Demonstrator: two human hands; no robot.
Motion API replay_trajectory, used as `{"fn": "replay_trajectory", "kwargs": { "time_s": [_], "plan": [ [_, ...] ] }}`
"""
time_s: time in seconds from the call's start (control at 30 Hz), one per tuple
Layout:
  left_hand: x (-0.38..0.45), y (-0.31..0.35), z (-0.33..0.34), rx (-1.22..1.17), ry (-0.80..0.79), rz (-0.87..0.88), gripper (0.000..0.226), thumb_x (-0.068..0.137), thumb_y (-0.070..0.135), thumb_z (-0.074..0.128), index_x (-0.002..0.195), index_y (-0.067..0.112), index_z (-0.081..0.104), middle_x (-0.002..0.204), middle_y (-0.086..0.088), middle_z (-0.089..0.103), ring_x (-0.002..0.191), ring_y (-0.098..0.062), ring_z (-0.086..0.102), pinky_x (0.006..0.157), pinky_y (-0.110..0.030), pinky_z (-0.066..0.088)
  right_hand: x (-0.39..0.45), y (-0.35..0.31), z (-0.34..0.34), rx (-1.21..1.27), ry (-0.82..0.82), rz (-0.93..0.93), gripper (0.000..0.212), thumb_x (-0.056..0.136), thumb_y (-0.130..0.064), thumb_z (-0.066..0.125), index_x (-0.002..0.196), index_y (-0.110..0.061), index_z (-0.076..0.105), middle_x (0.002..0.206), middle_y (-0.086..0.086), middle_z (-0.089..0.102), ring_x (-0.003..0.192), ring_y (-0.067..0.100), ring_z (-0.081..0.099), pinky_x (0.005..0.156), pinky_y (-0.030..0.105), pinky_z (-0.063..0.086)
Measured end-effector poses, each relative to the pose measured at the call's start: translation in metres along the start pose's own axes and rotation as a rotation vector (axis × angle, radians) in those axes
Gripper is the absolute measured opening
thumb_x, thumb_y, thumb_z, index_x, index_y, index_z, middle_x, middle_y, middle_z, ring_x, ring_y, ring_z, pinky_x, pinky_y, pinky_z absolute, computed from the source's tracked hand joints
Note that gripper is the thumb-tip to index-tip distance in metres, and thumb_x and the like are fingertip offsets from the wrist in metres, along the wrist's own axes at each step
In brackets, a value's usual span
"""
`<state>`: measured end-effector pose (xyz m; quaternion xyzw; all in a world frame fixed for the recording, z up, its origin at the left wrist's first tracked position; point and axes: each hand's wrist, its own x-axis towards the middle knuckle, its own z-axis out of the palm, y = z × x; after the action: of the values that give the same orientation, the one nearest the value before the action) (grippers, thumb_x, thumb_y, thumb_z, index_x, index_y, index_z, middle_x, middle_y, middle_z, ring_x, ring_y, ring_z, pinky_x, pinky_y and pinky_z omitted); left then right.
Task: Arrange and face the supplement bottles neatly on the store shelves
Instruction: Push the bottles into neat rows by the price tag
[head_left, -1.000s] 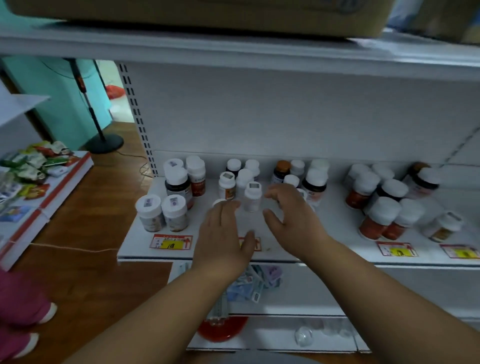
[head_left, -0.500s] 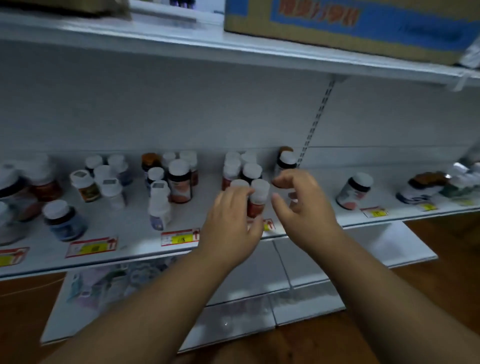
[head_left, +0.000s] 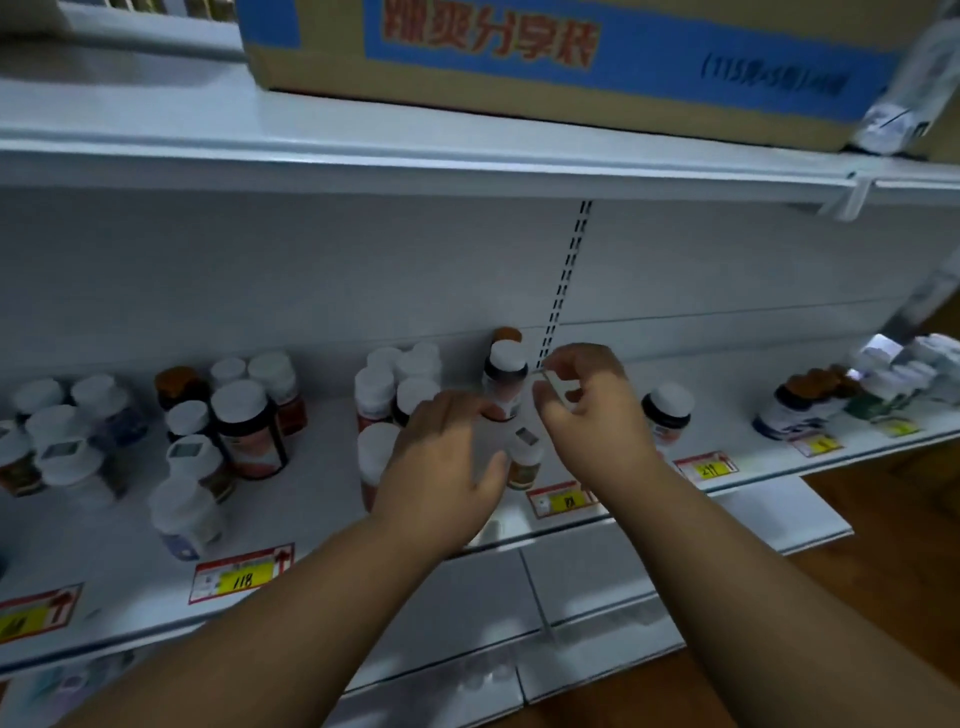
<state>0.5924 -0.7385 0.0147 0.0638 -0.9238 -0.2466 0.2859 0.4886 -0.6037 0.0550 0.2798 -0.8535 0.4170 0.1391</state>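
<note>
Since half a second ago both hands have reached a little further in over the shelf edge, and the view has drawn closer to the cluster of bottles at the middle. The left hand (head_left: 441, 467) now lies over a white-capped bottle (head_left: 485, 441), its fingers curved against the bottle's side; whether it truly grips the bottle or only rests on it I cannot tell, since the hand hides most of it. Just right of that stands a small bottle with an orange label (head_left: 524, 457) (a grey sticker on its cap), between the two hands. The right hand (head_left: 587, 410) hovers with thumb and fingers curled toward each other and nothing seen between them, just beside a dark bottle with a white cap (head_left: 506, 379) near the back panel.

All these stand on the white shelf (head_left: 322, 525), with more supplement bottles (head_left: 249, 426) grouped to the left and a single dark one (head_left: 667, 410) to the right of the right wrist. Red and yellow price tags (head_left: 241, 574) line the shelf's front edge. A cardboard box with a blue band (head_left: 545, 67) sits on the shelf above.
</note>
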Motion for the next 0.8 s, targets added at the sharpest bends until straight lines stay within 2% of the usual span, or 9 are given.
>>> {"fn": "replay_trajectory", "kwargs": {
  "time_s": [0.07, 0.17, 0.23, 0.3, 0.43, 0.57, 0.67, 0.73, 0.8],
  "plan": [
    [0.010, 0.002, 0.006, 0.036, 0.022, -0.015, 0.048, 0.077, 0.034, 0.059, 0.121, 0.015, 0.056, 0.115, -0.009, 0.057, 0.106, -0.028, 0.052, 0.086, -0.030, 0.041, 0.027, 0.020, 0.009, -0.001, -0.067, 0.014, 0.022, 0.087, -0.020, 0.064, 0.108, -0.020, 0.057, 0.115, 0.002, 0.050, 0.100, 0.015, 0.053, 0.079, 0.022, 0.040],
    [0.023, 0.006, 0.022, 0.067, 0.115, -0.014, 0.045, 0.076, 0.021, 0.070, 0.117, 0.008, 0.060, 0.109, -0.013, 0.060, 0.099, -0.032, 0.057, 0.082, -0.033, 0.045, 0.067, 0.057, 0.030, -0.061, -0.277, 0.011, 0.035, 0.088, -0.019, 0.063, 0.122, -0.017, 0.053, 0.120, 0.010, 0.048, 0.106, 0.024, 0.052, 0.085, 0.025, 0.040],
    [0.025, 0.010, 0.033, 0.102, 0.146, -0.036, 0.044, 0.076, 0.019, 0.071, 0.118, 0.007, 0.060, 0.108, -0.014, 0.061, 0.098, -0.031, 0.058, 0.082, -0.034, 0.048, 0.087, 0.079, 0.048, -0.088, -0.409, 0.000, 0.045, 0.086, -0.021, 0.064, 0.128, -0.017, 0.049, 0.123, 0.017, 0.048, 0.107, 0.033, 0.053, 0.088, 0.036, 0.047],
    [0.028, 0.015, 0.043, 0.142, 0.161, -0.055, 0.048, 0.079, 0.023, 0.067, 0.123, 0.009, 0.056, 0.110, -0.014, 0.061, 0.102, -0.032, 0.057, 0.085, -0.037, 0.049, 0.097, 0.093, 0.067, -0.091, -0.485, -0.019, 0.053, 0.081, -0.029, 0.069, 0.128, -0.018, 0.046, 0.121, 0.017, 0.047, 0.104, 0.035, 0.054, 0.086, 0.044, 0.051],
    [0.037, 0.026, 0.061, 0.217, 0.233, -0.069, 0.052, 0.076, 0.017, 0.070, 0.124, 0.010, 0.051, 0.110, -0.014, 0.061, 0.104, -0.029, 0.054, 0.092, -0.032, 0.042, 0.101, 0.117, 0.094, -0.063, -0.381, -0.172, 0.055, 0.072, -0.033, 0.076, 0.114, -0.016, 0.046, 0.111, 0.012, 0.050, 0.095, 0.031, 0.053, 0.075, 0.039, 0.049],
    [0.034, 0.040, 0.072, 0.244, 0.228, -0.204, 0.047, 0.076, 0.018, 0.071, 0.119, 0.002, 0.060, 0.108, -0.015, 0.062, 0.099, -0.034, 0.059, 0.084, -0.038, 0.050, 0.098, 0.131, 0.097, 0.082, -0.394, -0.211, 0.052, 0.076, -0.022, 0.074, 0.119, -0.016, 0.045, 0.109, 0.009, 0.048, 0.095, 0.027, 0.053, 0.070, 0.027, 0.038],
    [0.038, 0.044, 0.076, 0.233, 0.206, -0.243, 0.047, 0.076, 0.017, 0.073, 0.119, 0.003, 0.060, 0.111, -0.015, 0.061, 0.101, -0.034, 0.058, 0.088, -0.036, 0.048, 0.100, 0.130, 0.080, 0.228, -0.369, -0.141, 0.049, 0.080, -0.025, 0.073, 0.121, -0.018, 0.047, 0.115, 0.010, 0.052, 0.102, 0.025, 0.055, 0.079, 0.033, 0.047],
    [0.045, 0.046, 0.077, 0.208, 0.225, -0.257, 0.047, 0.077, 0.020, 0.069, 0.120, 0.003, 0.060, 0.112, -0.014, 0.061, 0.104, -0.032, 0.056, 0.090, -0.031, 0.043, 0.102, 0.123, 0.060, 0.336, -0.340, -0.113, 0.046, 0.078, -0.027, 0.075, 0.115, -0.023, 0.048, 0.111, 0.006, 0.057, 0.096, 0.021, 0.060, 0.079, 0.036, 0.052],
    [0.051, 0.049, 0.077, 0.157, 0.249, -0.250, 0.045, 0.079, 0.021, 0.065, 0.120, 0.004, 0.059, 0.113, -0.013, 0.060, 0.105, -0.027, 0.052, 0.089, -0.027, 0.040, 0.100, 0.114, 0.032, 0.429, -0.324, -0.095, 0.043, 0.078, -0.030, 0.075, 0.111, -0.033, 0.047, 0.107, -0.007, 0.060, 0.089, 0.008, 0.062, 0.075, 0.026, 0.053]
  ]
}}
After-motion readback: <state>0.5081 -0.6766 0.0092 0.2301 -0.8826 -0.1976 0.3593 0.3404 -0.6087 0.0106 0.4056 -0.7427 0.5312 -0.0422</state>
